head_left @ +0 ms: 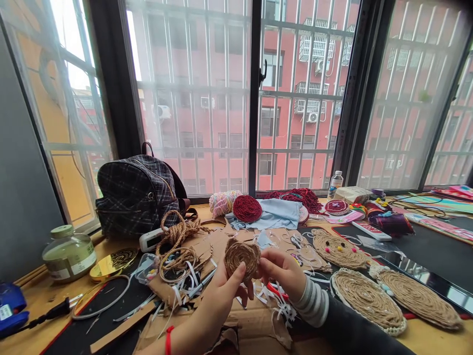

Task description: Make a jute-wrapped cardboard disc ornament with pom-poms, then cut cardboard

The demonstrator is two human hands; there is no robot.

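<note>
Dark sleeve (349, 328) nearest; twine disc (240, 254) clamped in left grip (226, 285), edge pinched in right grip (285, 272);
best kept flat, turns snug.

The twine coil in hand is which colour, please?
The twine coil is light brown, as the head view shows.

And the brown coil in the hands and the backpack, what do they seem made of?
Coil: probably matte jute or similar plant fibre; rough strands wind in a spiral. Backpack: apparently plaid fabric, dull finish, softly rounded sides; fibre type unclear.
</note>
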